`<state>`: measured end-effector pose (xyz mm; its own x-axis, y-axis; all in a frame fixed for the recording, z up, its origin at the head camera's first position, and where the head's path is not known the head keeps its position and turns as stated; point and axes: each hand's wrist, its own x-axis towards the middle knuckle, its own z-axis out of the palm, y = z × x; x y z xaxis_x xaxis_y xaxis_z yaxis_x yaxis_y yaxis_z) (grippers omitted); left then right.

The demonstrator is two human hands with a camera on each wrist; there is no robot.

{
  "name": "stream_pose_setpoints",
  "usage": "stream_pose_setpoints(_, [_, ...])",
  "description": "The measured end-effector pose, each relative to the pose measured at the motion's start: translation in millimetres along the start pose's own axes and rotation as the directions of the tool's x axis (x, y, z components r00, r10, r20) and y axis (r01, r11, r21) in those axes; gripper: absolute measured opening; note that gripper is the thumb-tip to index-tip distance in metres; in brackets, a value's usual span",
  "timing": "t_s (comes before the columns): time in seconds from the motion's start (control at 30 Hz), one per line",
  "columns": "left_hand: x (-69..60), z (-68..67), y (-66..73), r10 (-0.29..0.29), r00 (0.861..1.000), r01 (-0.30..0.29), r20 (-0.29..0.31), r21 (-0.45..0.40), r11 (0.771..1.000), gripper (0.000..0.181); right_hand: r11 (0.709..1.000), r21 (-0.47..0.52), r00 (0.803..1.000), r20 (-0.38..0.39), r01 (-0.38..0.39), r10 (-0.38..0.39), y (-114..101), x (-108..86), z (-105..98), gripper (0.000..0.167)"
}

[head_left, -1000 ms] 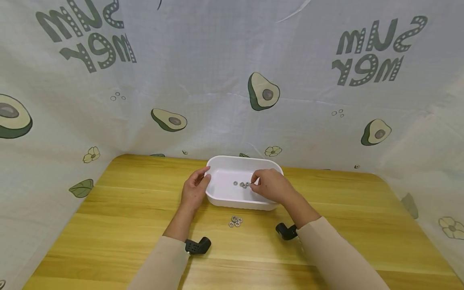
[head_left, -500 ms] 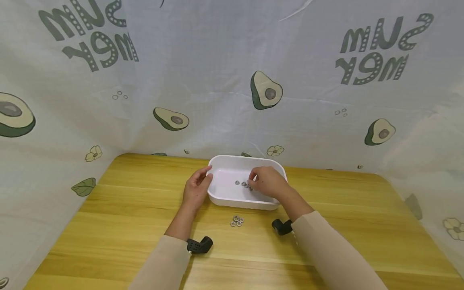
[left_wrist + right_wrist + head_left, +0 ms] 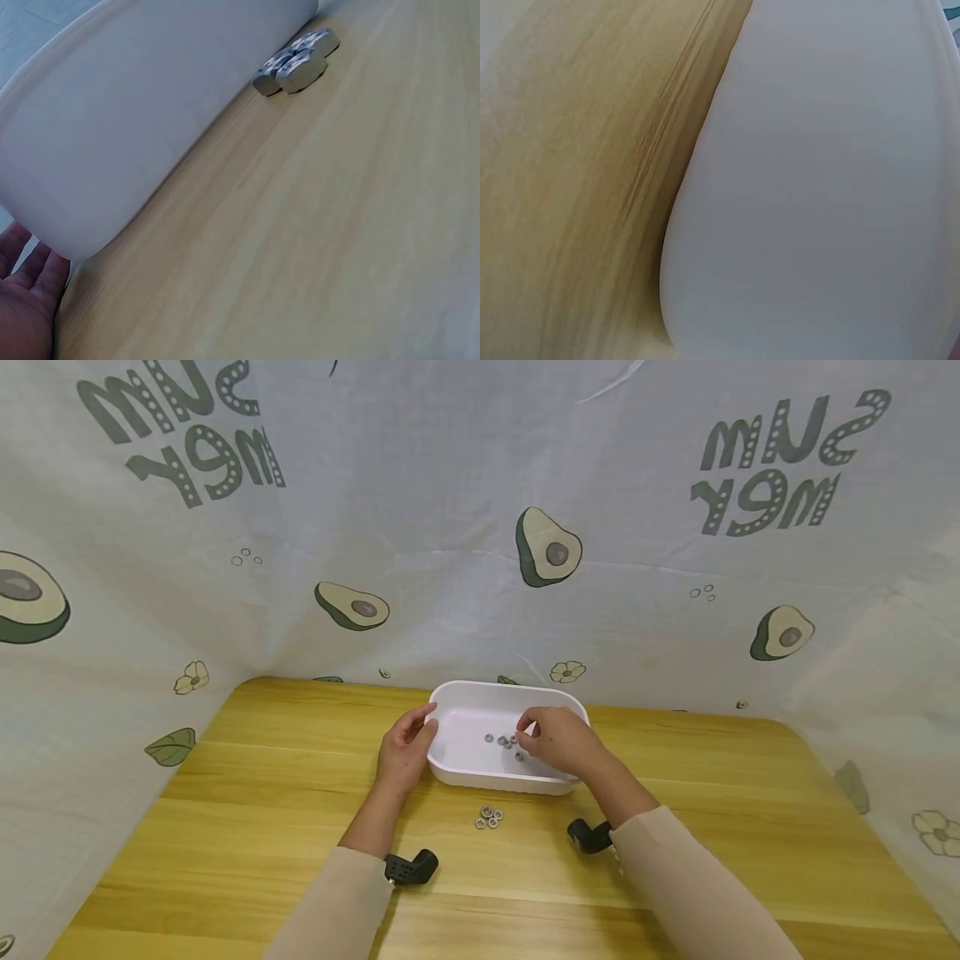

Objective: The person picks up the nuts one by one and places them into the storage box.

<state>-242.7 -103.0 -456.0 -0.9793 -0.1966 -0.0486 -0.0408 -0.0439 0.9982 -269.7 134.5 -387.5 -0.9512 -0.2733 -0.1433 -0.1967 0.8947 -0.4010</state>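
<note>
Left hand (image 3: 402,756), fingers loosely spread, at left rim of white rounded plastic tray (image 3: 459,742). Right hand (image 3: 558,740), fingertips nearly together by small silver metal nuts (image 3: 502,741), hold unclear; nuts well off left wall.

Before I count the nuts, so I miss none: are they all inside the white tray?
No, a small cluster of nuts lies on the wooden table outside the white tray.

Both wrist views crop the white tray (image 3: 135,112).
</note>
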Motion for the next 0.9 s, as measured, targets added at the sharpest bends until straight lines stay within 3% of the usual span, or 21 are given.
stream_pose_setpoints(0.6, [-0.7, -0.3, -0.3, 0.002, 1.0, -0.002, 0.004, -0.009, 1.0, 0.035, 0.994, 0.077, 0.994, -0.076, 0.079, -0.073, -8, -28.8, 6, 0.014])
stream_pose_setpoints(0.9, [0.2, -0.2, -1.0, 0.012, 1.0, -0.012, -0.003, -0.002, 1.0, 0.033, 0.984, 0.058, 0.976, -0.149, 0.166, -0.156, -17, -50.7, 4, 0.013])
